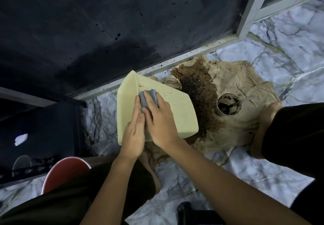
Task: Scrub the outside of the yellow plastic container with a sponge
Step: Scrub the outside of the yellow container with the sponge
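Right hand (160, 124): grip grasping a grey sponge (148, 99), fingers laid over it and thumb tucked at its near edge, pressing it flat against the outer face of the yellow plastic container (175, 109). Left hand (134, 131): fingers straight and together, resting along the container's ridge just beside the sponge, steadying it; whether the thumb hooks the far side cannot be told.

The container is turned with its outside upward, tilted, held above the floor between the person's knees. Small brown specks dot its upper face beyond the sponge.

Directly behind and right of the container lies a tan cloth (242, 91) spread on the floor, soaked with a dark brown stain (198, 87) along its left part. A round cup (228, 104) holding dark residue and a spoon stands on the cloth, near the container's right edge but apart from it. A bare foot (266, 117) rests on the cloth's right edge. A red bowl (64, 170) sits at lower left.

Floor (263, 175): white marbled tile with grey veins. A dark spattered panel (105, 23) in a pale metal frame rises behind.
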